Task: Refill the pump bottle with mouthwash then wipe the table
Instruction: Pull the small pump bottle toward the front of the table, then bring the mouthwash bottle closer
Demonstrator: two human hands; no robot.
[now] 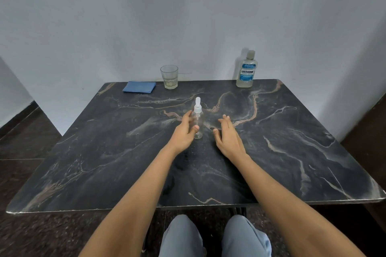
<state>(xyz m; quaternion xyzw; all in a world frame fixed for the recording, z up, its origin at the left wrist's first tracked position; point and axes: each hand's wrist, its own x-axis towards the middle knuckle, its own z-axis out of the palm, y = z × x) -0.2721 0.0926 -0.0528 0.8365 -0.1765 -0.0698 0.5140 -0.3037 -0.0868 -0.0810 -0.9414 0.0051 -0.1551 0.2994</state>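
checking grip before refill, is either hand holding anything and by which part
The left hand holds the pump bottle by its clear body; the right hand holds nothing.

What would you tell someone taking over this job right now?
Left hand grips the upright pump bottle, thumb in front; right hand open beside it, not touching.
Mouthwash bottle capped, far right by the wall; blue cloth folded far left, glass next to it.
Done: nothing; pump bottle looks empty, pump on.
Left: unscrew pump, pour, refit, wipe table.
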